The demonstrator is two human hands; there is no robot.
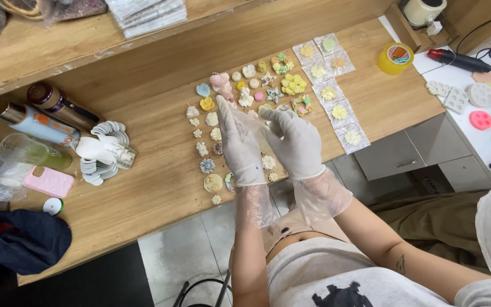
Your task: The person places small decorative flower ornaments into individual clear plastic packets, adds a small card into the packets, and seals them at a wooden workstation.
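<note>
**Gloved hands hover over a board of small moulded ornaments**

A person's left hand and right hand, both in thin, translucent, wrinkled gloves, meet above a wooden board at the near edge of a wooden desk. The fingers are pressed together, apparently settling a glove; whether they pinch anything cannot be told. Directly beneath lie the moulded ornaments: matte, pastel flowers, hearts, stars and shells, closely spaced. A dropped wrist or trailing cuff could likely knock pieces out of line or off the near edge, and they look brittle. Right of them sit bagged flowers in glossy clear sleeves; left, a fan of white plastic scoops and a pink phone case. Farthest away, a yellow tape roll.
</note>
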